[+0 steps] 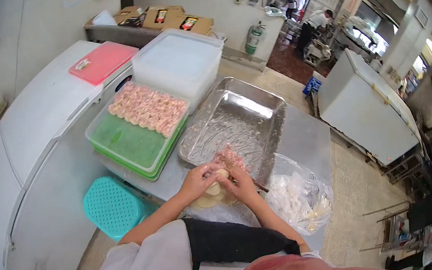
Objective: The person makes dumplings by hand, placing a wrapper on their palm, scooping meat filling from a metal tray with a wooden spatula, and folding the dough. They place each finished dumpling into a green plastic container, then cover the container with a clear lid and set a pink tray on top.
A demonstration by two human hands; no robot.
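My left hand [200,180] and my right hand [242,185] meet at the near edge of the metal tray, their fingers closed around a small dumpling [223,174] in a pale wrapper. Just under them lie round, pale dough wrappers [209,200], partly covered by my fingers. Pink minced meat [230,157] is heaped in the near corner of the steel tray [279,119], whose floor is smeared with residue. A thin dark handle [261,186] sticks out beside my right hand. To the left, rows of meat-topped dumplings [148,109] fill the far half of a plastic tray [132,142] with a green bottom.
A clear plastic bag [298,195] with white contents lies right of my hands. Stacked white containers [178,56] stand behind the dumplings. A turquoise stool [112,207] and a chest freezer [41,140] holding a pink lid [103,62] are at left. Other people work farther off.
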